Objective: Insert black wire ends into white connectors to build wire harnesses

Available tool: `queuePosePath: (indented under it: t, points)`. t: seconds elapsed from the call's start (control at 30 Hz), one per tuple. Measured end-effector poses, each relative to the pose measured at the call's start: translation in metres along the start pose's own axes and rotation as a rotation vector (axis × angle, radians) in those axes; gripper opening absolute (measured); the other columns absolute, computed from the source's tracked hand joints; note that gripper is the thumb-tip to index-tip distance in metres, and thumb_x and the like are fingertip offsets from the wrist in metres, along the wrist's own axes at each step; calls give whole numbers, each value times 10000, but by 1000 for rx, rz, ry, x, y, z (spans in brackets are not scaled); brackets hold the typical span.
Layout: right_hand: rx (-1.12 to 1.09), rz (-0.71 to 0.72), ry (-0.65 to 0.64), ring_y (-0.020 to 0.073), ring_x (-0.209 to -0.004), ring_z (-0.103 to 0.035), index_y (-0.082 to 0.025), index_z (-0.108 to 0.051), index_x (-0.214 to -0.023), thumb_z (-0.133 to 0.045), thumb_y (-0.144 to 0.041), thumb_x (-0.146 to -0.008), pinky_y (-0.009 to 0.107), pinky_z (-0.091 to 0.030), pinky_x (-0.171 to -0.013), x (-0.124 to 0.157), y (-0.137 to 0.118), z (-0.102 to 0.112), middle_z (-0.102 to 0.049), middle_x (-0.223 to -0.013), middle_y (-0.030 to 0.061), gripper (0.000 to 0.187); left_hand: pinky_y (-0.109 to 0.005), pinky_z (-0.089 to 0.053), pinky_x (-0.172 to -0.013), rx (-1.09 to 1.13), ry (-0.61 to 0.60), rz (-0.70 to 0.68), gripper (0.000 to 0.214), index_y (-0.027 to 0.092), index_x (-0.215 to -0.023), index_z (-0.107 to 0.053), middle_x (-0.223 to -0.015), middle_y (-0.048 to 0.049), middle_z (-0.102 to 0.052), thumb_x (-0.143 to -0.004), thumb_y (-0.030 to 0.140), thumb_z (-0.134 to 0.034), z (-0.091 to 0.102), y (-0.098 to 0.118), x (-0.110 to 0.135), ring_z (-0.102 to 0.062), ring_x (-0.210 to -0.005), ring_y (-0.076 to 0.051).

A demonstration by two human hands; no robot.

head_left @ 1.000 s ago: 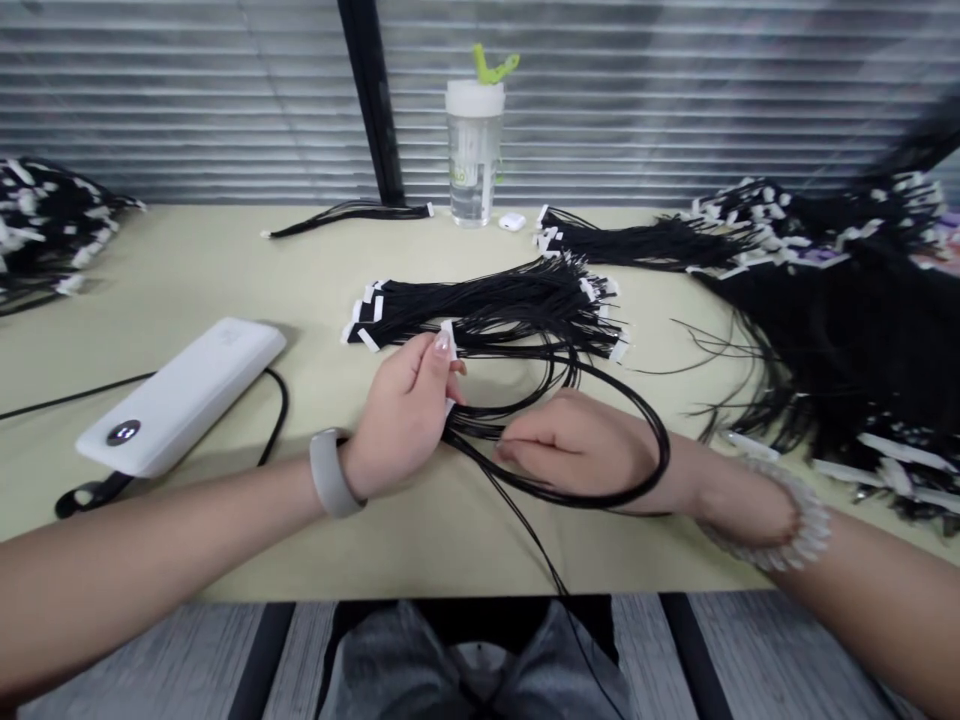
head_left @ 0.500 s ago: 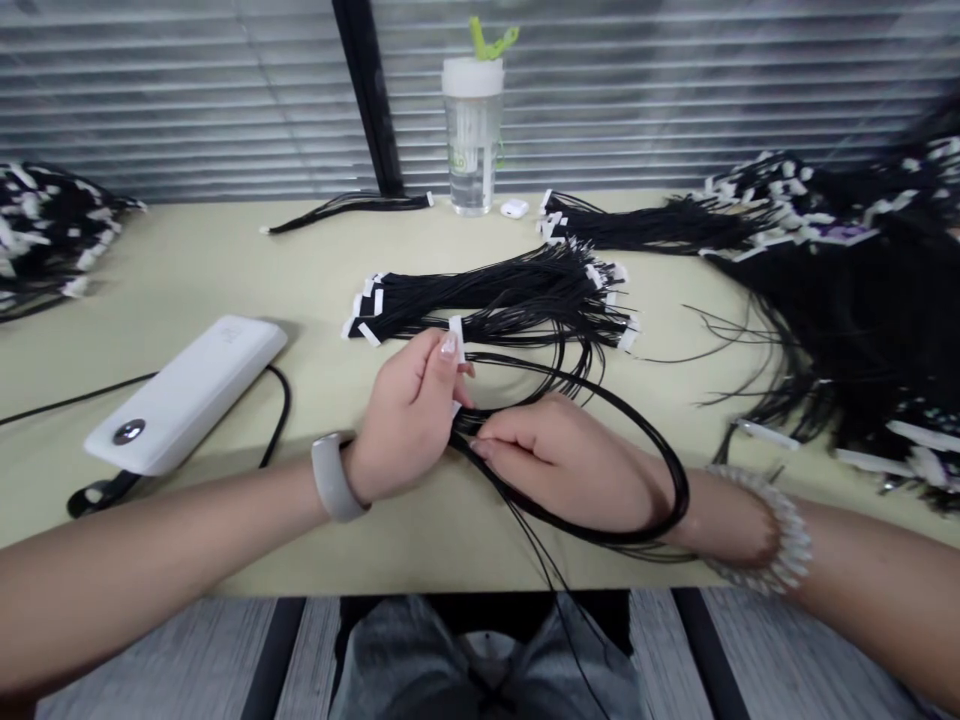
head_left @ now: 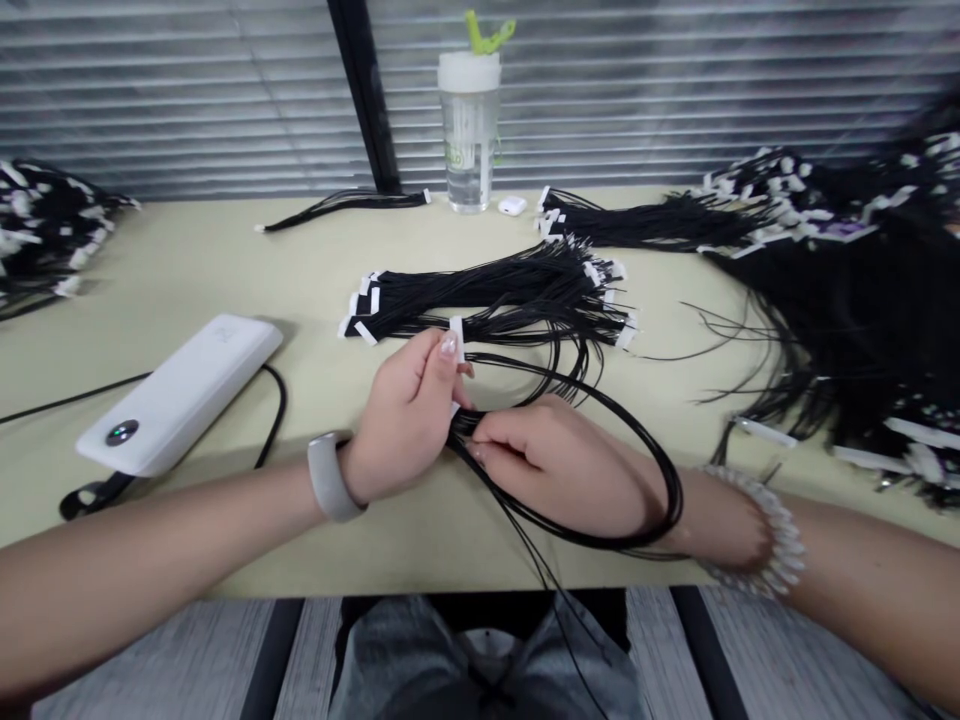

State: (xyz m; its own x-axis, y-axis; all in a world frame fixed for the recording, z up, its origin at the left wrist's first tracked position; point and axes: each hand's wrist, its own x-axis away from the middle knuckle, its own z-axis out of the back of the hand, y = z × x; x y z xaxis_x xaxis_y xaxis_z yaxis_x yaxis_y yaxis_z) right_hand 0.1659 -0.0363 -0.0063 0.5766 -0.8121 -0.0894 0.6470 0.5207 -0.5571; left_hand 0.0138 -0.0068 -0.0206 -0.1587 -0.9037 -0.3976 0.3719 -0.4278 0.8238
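Right hand [head_left: 566,460] sits nearer the left hand [head_left: 405,420] than before, fingers pinching black cables [head_left: 677,490] that loop toward four o'clock — left fingers pinch a white connector [head_left: 457,326] at their nine o'clock.

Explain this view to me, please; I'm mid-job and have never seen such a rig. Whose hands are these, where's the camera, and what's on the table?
There is no machine here: you see a person's own two bare hands. Every picture comes from one camera worn on the head, looking forward and down.

The left hand holds black wires with a white connector at its fingertips. The right hand pinches the wires close by, and a loop of them curves across the right wrist.

On the pale table lie a white power bank on the left, a wire bundle just beyond the hands, and a large wire pile on the right. A clear bottle stands at the back.
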Motion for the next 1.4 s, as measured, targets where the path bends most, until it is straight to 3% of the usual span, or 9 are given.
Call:
queuePosePath:
  t: [0.27, 0.33, 0.43, 0.53, 0.67, 0.8, 0.87, 1.07, 1.4]
  points:
    - [173, -4, -102, 23, -476, -301, -134, -575, -586, -469, -90, -721, 189, -233, -463, 7, 19, 39, -450, -503, -57, 177, -213, -430, -595, 6, -2, 100, 348, 176, -676, -492, -550, 17, -545, -955, 289, -318, 1, 0, -3, -528, -569, -98]
    - [209, -87, 31, 34, -482, -371, -149, -647, -647, -513, -138, -742, 193, -291, -477, 11, 29, 58, -508, -512, -38, 165, -210, -437, -631, 9, 0, 115, 373, 177, -642, -482, -555, 9, -550, -955, 289, -314, 1, 0, -4, -553, -628, -103]
    - [63, -297, 521, 76, -506, -501, -156, -719, -739, -637, -193, -689, 212, -344, -463, 13, 40, 83, -620, -596, 22, 103, -211, -438, -651, 14, -15, 113, 398, 179, -608, -463, -567, 2, -549, -956, 295, -308, 1, 0, -3, -561, -667, -108]
    - [-408, -287, 888, 109, -652, -592, -147, -701, -821, -604, -118, -704, 243, -444, -544, 11, 44, 100, -658, -851, 70, 155, -219, -428, -614, 15, -45, 105, 390, 178, -624, -469, -564, 11, -538, -957, 298, -305, 1, 0, -2, -530, -598, -101]
    - [-1022, -195, 1068, 13, -561, -515, -141, -579, -736, -388, 20, -742, 163, -445, -547, 4, 48, 112, -550, -771, 3, 250, -211, -419, -616, 11, -81, 61, 396, 177, -614, -471, -568, 14, -536, -959, 276, -302, 2, 1, -1, -510, -587, -91]
    - [-843, -58, 1193, 26, -474, -459, -199, -563, -906, -442, 38, -741, 151, -304, -383, 5, 47, 106, -458, -648, -51, 313, -207, -421, -654, 9, -92, 15, 407, 179, -605, -468, -562, 10, -542, -962, 267, -294, 2, 0, 0, -521, -627, -94]
    - [-514, 80, 1147, 71, -509, -530, -198, -581, -948, -524, -48, -774, 191, -350, -385, 8, 40, 93, -509, -641, -42, 237, -212, -423, -670, 7, -99, 1, 403, 181, -609, -465, -554, 9, -547, -963, 272, -293, 2, 0, 1, -532, -646, -100]
    - [325, 203, 526, 52, -524, -514, -186, -632, -736, -600, -153, -785, 199, -353, -481, 15, 13, 50, -614, -608, -38, 67, -227, -422, -613, 5, -117, 42, 385, 182, -641, -473, -542, 14, -552, -961, 309, -300, 2, 2, 2, -528, -579, -101]
    - [452, 189, 399, 73, -586, -531, -191, -658, -732, -494, -230, -869, 218, -343, -534, 9, 18, 39, -620, -643, -18, 217, -214, -392, -517, 59, -256, 30, 369, 184, -645, -459, -548, 21, -551, -955, 314, -309, 2, 2, 2, -499, -499, -86]
